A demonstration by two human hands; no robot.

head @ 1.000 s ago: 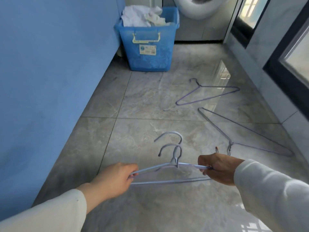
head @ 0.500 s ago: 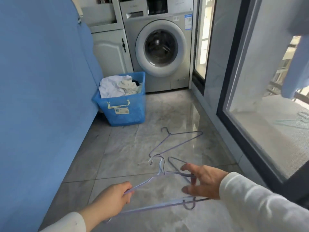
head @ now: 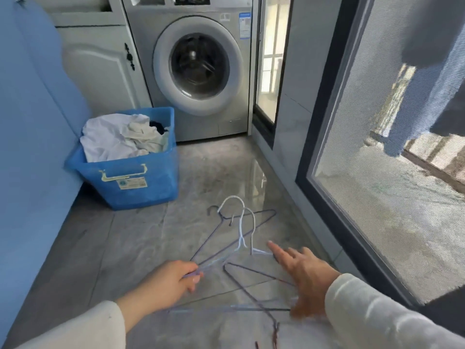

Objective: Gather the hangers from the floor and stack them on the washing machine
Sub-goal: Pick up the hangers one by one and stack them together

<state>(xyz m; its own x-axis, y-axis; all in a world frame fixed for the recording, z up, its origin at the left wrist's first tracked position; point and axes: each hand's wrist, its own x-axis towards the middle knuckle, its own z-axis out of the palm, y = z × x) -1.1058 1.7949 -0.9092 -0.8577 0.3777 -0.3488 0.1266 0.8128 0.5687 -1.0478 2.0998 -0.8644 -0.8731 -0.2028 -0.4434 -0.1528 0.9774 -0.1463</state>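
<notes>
Left hand (head: 166,285) pinches the two pale hangers (head: 240,238) by one end, right hand (head: 303,275) has let go and spreads wide toward the dark hangers (head: 251,293) on the floor, washing machine (head: 198,69) now ahead, so more gathering first.

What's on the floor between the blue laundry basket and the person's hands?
In the head view, a dark wire hanger lies on the grey tiles between the blue basket and the left hand and right hand; otherwise bare floor.
</notes>
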